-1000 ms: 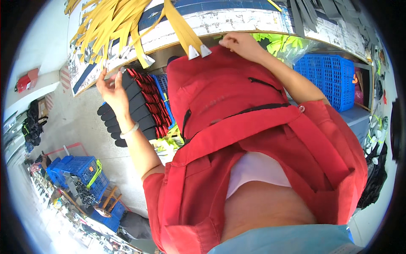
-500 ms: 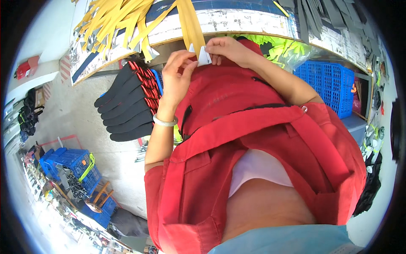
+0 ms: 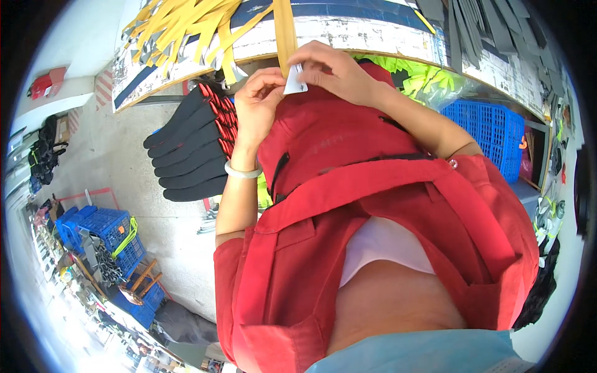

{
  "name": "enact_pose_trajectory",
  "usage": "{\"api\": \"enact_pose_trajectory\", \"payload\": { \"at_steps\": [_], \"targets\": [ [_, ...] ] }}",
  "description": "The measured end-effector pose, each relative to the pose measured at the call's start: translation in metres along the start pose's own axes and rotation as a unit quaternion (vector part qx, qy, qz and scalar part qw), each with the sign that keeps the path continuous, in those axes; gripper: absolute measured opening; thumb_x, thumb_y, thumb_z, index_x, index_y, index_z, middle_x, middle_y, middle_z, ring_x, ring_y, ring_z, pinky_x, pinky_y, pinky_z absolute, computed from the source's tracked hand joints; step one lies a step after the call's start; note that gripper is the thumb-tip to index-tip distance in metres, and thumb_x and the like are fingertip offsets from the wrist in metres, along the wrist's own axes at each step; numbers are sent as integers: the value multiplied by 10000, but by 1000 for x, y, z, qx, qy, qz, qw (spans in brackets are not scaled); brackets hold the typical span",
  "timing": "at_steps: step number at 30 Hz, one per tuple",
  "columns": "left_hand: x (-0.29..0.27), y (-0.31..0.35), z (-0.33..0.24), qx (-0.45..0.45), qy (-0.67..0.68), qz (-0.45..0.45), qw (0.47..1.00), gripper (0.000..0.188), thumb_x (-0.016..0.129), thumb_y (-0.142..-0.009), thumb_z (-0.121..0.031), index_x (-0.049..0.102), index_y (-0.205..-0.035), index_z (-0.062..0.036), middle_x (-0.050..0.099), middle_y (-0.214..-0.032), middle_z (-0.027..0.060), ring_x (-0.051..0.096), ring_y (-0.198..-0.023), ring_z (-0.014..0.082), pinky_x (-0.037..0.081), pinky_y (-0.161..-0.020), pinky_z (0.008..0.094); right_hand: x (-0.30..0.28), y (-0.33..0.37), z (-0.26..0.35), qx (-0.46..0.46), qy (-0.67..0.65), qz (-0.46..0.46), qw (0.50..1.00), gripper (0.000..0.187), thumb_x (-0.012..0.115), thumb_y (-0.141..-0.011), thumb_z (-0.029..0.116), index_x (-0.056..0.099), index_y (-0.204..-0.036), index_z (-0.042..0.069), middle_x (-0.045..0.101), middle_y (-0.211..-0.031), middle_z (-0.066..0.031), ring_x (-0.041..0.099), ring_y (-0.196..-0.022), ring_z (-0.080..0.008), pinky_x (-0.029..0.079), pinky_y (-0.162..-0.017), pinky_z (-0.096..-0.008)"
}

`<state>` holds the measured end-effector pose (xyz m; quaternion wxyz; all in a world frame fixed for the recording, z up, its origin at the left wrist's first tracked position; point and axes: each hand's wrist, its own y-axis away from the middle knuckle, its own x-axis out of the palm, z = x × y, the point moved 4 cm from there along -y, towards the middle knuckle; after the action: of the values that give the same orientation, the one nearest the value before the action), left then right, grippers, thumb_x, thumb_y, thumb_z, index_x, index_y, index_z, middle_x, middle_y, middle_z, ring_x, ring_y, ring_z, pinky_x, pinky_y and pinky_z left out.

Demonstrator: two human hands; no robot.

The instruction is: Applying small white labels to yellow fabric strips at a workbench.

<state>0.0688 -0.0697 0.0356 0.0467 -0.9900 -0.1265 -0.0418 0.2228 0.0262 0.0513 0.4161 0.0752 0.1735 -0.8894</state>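
A yellow strip [image 3: 285,31] hangs over the table edge toward me. At its lower end is a small white tag-like piece [image 3: 295,82] with dark marks on it. My left hand [image 3: 260,102] pinches the left edge of this piece between thumb and fingertips. From the other side my right hand [image 3: 339,74] grips it, thumb lying over its front; the fingers behind are partly hidden. Whether the white piece is joined to the strip cannot be made out.
Many yellow strips [image 3: 180,31] with pale ends lie on the worn white table [image 3: 367,38]. Grey strips [image 3: 476,28] hang at the right. Below are stacked black pieces with red edges [image 3: 186,155], a blue crate [image 3: 485,133] and neon-yellow material [image 3: 423,78].
The white piece has turned and now shows dark marks. My right hand has moved up and left, its thumb over the piece. The scene has shifted slightly.
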Motion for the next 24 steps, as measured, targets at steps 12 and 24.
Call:
{"api": "enact_pose_trajectory", "payload": {
  "at_steps": [12,24],
  "targets": [
    [1,-5,-22,-18,151,58,987,89,607,-865,43,636,-935,-3,643,-901,20,598,-846,84,491,-742,238,10,-19,23,22,4,57,998,72,636,-818,49,571,-820,19,541,-866,-42,525,-729,-140,418,-636,-265],
    [9,-31,-13,-48,248,113,961,185,693,-771,57,608,-918,-16,635,-918,25,610,-819,89,497,-747,225,1,-22,4,122,-252,11,960,170,650,-899,188,540,-854,65,531,-863,-10,478,-627,-60,386,-565,-198]
  ]
}}
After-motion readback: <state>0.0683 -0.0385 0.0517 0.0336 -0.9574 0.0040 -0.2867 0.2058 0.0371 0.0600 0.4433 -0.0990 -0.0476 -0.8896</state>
